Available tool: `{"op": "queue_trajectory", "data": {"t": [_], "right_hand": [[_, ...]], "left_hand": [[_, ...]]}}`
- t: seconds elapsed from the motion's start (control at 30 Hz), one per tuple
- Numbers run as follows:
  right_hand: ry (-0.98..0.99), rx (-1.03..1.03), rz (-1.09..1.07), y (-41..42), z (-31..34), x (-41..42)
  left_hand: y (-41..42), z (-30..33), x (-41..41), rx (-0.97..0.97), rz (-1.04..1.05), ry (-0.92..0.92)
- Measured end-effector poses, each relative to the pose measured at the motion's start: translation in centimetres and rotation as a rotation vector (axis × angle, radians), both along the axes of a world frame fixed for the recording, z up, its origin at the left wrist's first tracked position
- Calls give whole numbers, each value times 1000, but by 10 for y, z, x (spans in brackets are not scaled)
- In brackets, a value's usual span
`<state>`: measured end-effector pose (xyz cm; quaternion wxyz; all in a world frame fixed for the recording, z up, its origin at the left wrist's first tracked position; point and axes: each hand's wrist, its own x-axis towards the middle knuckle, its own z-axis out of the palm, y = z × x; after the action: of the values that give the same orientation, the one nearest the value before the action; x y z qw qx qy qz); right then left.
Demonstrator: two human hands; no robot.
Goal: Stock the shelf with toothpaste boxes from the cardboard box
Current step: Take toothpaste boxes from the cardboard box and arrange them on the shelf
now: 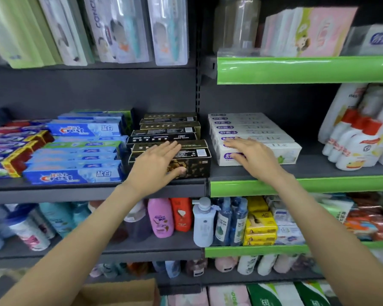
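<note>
Hands reach to the dark grey metal shelf (97, 191). The left hand (157, 161) lies flat, fingers spread and released, on top of the front black-and-gold toothpaste box (195, 166), thumb against its front face; more black boxes (170, 129) are stacked just behind its fingertips. The right hand (250, 154) rests open, palm down, on the stack of white toothpaste boxes with purple labels (252, 129), gripping nothing. Blue Crest toothpaste boxes (75, 175) sit just left of the left hand. Below the left forearm, at the bottom edge, shows a corner of the brown cardboard box (119, 294).
</note>
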<state>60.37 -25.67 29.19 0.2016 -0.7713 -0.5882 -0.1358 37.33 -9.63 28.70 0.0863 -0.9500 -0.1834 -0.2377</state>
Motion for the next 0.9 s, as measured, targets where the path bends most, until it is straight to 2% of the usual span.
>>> {"op": "queue_trajectory", "data": {"t": [0.33,0.47,0.57,0.67,0.77,0.9], "right_hand": [[-12,-34,-9,-5,6,-17],[201,117,89,-5,19,-68],[234,8,96,19,15,-96],[240,-128,-54,51,9,-105],[264,-87,-114,65,3,-113],[245,-42,-108,73,0,-123]], "left_hand": [[3,0,-3,29,-21,-20],[16,0,-25,40,-15,-236],[29,2,-45,-179,100,-256],[41,5,-51,-492,195,-126],[48,9,-46,-565,166,13],[56,22,-43,-607,112,40]]}}
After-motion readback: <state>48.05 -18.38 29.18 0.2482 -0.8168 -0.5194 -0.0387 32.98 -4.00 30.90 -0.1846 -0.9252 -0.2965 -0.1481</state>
